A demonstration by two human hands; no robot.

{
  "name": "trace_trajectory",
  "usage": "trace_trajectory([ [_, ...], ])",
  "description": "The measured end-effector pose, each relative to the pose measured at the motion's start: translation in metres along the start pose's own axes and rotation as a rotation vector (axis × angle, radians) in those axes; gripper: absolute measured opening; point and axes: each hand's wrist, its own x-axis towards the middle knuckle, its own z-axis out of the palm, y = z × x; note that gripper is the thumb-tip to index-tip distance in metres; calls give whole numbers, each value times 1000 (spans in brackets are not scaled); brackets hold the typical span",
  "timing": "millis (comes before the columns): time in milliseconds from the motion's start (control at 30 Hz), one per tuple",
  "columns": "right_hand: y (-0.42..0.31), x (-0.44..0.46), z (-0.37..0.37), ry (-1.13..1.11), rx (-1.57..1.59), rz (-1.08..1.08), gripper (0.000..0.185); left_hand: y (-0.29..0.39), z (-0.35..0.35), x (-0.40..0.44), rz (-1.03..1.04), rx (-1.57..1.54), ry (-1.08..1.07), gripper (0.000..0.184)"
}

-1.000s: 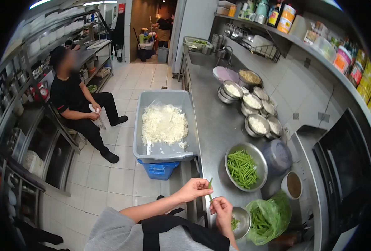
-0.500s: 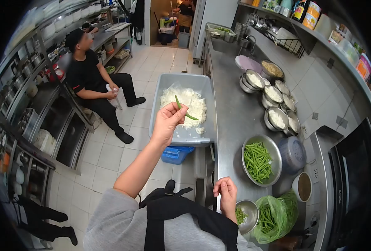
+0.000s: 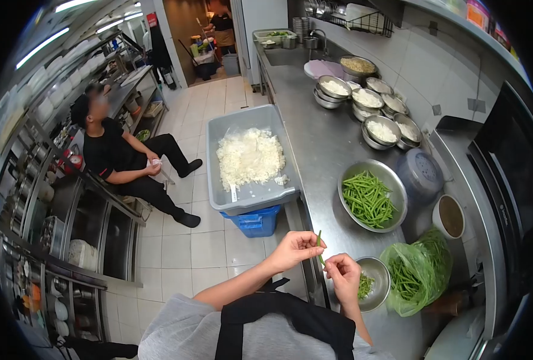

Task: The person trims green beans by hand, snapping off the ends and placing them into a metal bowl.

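Between thumb and fingers, my left hand [image 3: 299, 249] pinches a green bean [image 3: 319, 239] that stands nearly upright. The lower end of the same bean meets the closed thumb and fingers of my right hand [image 3: 343, 276]. Beside my right hand is a small metal bowl [image 3: 382, 290] with short green bean bits in it. A larger steel bowl [image 3: 401, 191] full of green beans stands beyond my hands on the counter. To the right of the small bowl lies a green plastic bag [image 3: 419, 270] of beans.
A grey tub [image 3: 215, 180] of white crumbly food rests on a blue bin [image 3: 260, 222] left of the steel counter [image 3: 305, 126]. Stacked bowls [image 3: 382, 132] line the wall. A brown-filled container [image 3: 451, 217] stands right. A seated person [image 3: 119, 150] is at left.
My left hand has come down from over the tub to my right hand, bringing the bean. My right fingers now meet the bean's lower end. The view has shifted.
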Motion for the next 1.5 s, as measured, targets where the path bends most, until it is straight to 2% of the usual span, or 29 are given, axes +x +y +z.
trace_trajectory([
  [33,1,-8,-4,39,50,56,5,-2,4,0,-4,-8,-1,10],
  [267,13,-53,-23,244,149,66,8,-29,33,-1,-61,-50,-139,10],
  [333,12,-63,-35,265,142,84,9,-35,46,1,-133,-101,-177,10],
  [600,-1,-85,-53,503,110,50,10,-51,81,36,-156,-145,-422,8],
  [667,4,-87,-57,627,-210,-14,9,-45,88,43,-206,-162,-448,7],
  [700,-4,-83,-55,689,-465,-83,8,-49,89,47,-207,-173,-481,6],
  [767,-7,-79,-53,781,-519,-72,8,-49,87,60,-212,-179,-539,6],
  [867,-8,-69,-54,846,-637,-19,9,-32,77,98,-108,-87,-513,5],
  [933,-9,-63,-56,890,-715,43,9,-21,62,144,42,0,-435,5],
  [967,-12,-59,-59,841,-774,73,11,-4,58,164,103,78,-395,6],
  [1000,-15,-59,-64,793,-833,106,12,-6,46,190,149,226,-353,15],
  [1033,-14,-60,-73,852,-862,113,13,-6,34,216,280,434,-334,30],
  [1067,-12,-62,-83,903,-890,121,14,-10,18,235,239,571,-258,42],
  [1133,-9,-64,-113,1103,-891,117,13,-15,-11,251,540,906,-86,40],
  [1167,-6,-64,-130,1128,-899,132,13,-14,-17,250,538,892,-112,40],
  [1233,0,-63,-157,1070,-1262,44,12,-10,-29,237,309,731,-163,36],
  [1267,4,-63,-161,1060,-1268,42,12,-15,-34,231,307,725,-154,36],
  [1333,12,-46,-170,749,-1561,225,14,-28,-53,223,206,735,-239,31],
  [1367,21,-39,-184,523,-1549,634,24,-33,-57,220,180,716,-237,30],
  [1433,46,-34,-205,448,-1682,448,29,-32,-54,215,198,652,-236,29],
  [1467,46,-28,-204,450,-1738,288,30,-28,-50,212,214,702,-242,28],
  [1500,50,-24,-208,403,-1782,246,28,-36,-52,213,299,666,-255,29],
])
